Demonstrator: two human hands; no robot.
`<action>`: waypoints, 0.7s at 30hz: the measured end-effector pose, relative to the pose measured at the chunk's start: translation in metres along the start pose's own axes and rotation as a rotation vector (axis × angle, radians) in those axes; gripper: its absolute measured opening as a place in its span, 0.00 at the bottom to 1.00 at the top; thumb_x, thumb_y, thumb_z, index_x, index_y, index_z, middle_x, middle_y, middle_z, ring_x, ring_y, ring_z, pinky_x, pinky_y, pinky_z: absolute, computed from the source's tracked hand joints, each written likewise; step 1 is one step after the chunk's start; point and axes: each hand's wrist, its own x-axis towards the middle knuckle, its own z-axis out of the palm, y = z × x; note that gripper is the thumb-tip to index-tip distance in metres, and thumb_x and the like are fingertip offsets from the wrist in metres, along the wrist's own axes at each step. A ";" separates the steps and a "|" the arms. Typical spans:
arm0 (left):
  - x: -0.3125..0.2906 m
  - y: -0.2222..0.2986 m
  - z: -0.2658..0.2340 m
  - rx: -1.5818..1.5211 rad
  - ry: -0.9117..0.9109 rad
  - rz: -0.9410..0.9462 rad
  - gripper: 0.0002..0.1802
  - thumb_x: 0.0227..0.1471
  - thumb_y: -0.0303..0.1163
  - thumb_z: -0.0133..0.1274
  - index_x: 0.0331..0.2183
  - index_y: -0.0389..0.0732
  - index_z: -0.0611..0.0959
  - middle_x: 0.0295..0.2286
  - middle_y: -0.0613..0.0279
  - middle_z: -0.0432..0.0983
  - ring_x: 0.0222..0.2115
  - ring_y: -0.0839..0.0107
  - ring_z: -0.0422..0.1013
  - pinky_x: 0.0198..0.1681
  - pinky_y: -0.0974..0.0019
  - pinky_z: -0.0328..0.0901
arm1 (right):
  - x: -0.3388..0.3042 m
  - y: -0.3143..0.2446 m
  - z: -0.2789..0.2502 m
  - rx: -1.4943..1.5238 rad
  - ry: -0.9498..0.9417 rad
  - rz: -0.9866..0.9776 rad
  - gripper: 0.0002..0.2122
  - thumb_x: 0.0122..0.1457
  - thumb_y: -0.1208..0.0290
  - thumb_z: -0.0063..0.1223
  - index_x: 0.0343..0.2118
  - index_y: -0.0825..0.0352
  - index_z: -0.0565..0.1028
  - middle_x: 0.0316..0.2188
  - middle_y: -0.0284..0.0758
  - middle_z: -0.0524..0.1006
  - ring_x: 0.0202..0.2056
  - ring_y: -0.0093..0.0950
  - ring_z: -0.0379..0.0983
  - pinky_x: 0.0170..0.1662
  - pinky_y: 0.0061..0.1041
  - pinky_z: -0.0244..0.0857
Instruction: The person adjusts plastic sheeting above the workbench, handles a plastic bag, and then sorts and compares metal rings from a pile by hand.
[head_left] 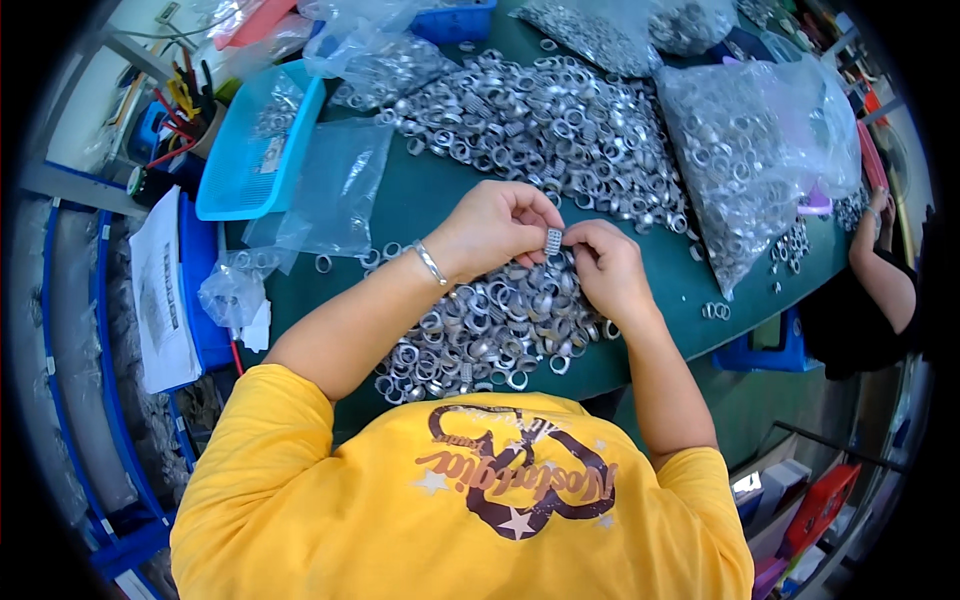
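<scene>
Between the fingertips of my left hand [505, 230] is a silver-grey metal ring [553, 241] with a wide, studded face. My right hand [608, 265] meets it from the other side, thumb and forefinger bent close at the ring's edge; whether they grip it too is hard to see. Both hands hover over a near pile of loose metal rings [500, 325] on the green tabletop [440, 190]. A larger heap of similar rings [560, 120] lies just beyond my hands.
Clear bags of rings [735, 150] stand at the right and back. On the left are a light-blue plastic basket [250, 150], a flat clear bag [345, 180], papers [165, 290] and a tool holder [205, 125]. Another person's arm [880, 260] reaches in at the far right.
</scene>
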 end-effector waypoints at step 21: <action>0.058 0.085 -0.220 1.338 0.787 0.128 0.28 0.47 0.48 0.51 0.45 0.38 0.76 0.35 0.48 0.76 0.37 0.58 0.72 0.44 0.62 0.63 | -0.001 -0.006 -0.021 0.022 0.022 0.059 0.05 0.48 0.84 0.48 0.29 0.71 0.74 0.30 0.39 0.74 0.29 0.29 0.73 0.32 0.22 0.67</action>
